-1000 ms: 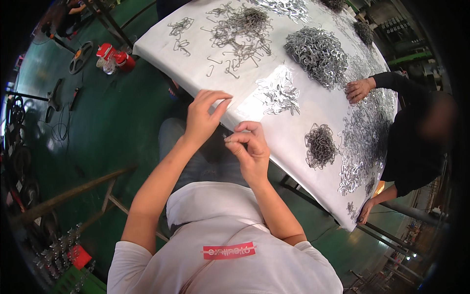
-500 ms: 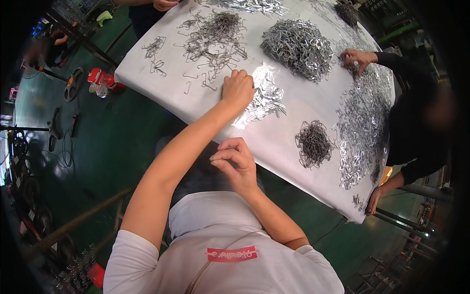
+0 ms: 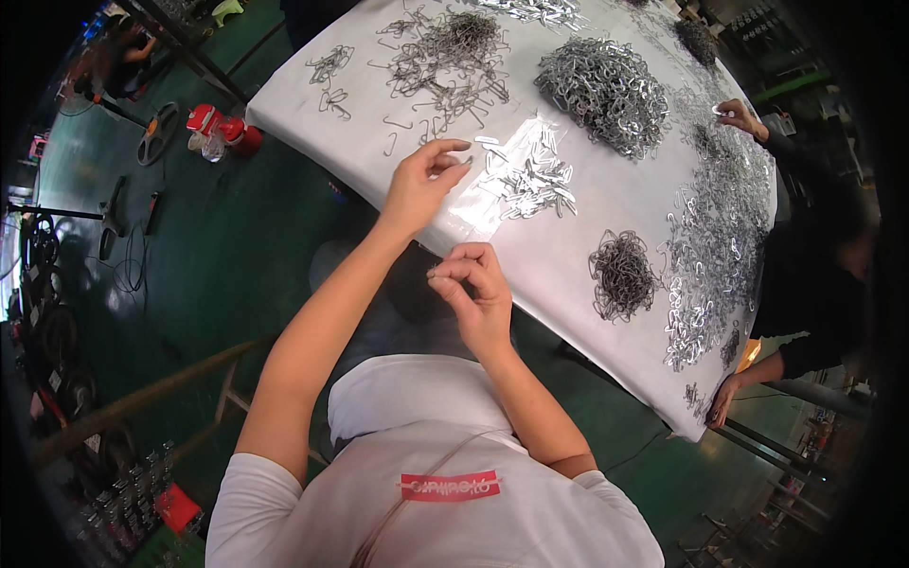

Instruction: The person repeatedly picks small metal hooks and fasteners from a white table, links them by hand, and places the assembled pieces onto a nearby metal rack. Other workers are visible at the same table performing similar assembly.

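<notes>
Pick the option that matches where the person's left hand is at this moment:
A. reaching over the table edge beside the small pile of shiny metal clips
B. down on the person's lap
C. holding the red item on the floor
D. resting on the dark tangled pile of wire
A: the left hand is stretched over the white table, fingertips next to the shiny clips.

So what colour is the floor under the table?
Dark green floor, seen best in the head view.
</notes>
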`<state>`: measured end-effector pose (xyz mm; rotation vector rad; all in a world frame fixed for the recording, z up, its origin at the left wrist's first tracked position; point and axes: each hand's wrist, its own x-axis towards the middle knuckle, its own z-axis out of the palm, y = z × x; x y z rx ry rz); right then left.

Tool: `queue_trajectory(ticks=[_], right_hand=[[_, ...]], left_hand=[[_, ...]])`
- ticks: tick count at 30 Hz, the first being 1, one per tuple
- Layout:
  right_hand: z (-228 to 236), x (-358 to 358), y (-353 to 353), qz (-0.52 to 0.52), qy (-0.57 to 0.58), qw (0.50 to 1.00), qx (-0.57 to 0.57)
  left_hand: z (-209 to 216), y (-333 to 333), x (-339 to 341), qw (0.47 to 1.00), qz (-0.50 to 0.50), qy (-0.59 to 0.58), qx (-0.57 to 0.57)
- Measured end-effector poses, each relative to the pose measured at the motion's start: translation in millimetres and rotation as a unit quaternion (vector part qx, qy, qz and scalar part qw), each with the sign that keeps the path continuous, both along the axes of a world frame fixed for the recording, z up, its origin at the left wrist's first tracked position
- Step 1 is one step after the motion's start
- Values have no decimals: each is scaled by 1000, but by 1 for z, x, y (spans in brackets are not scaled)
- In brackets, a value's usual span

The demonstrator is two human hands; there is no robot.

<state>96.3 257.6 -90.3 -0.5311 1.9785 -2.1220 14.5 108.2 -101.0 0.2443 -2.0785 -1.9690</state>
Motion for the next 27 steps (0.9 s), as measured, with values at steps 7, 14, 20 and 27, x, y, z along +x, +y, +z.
queue_trajectory(ticks=[7,14,20,27], right_hand=[[1,-3,-8,-1,-2,1000,21],[7,-5,-21,8,35,999,32],[5,-6,-29,19,-8,999,50],[2,-7,-34,37,17,996,75]], left_hand=[[41,-16,94,988,-3,-87,131],[54,-14,121,993,43,-54,98],[45,-22,129,995,53,-28,73],[34,-31,129,996,63,-28,51]])
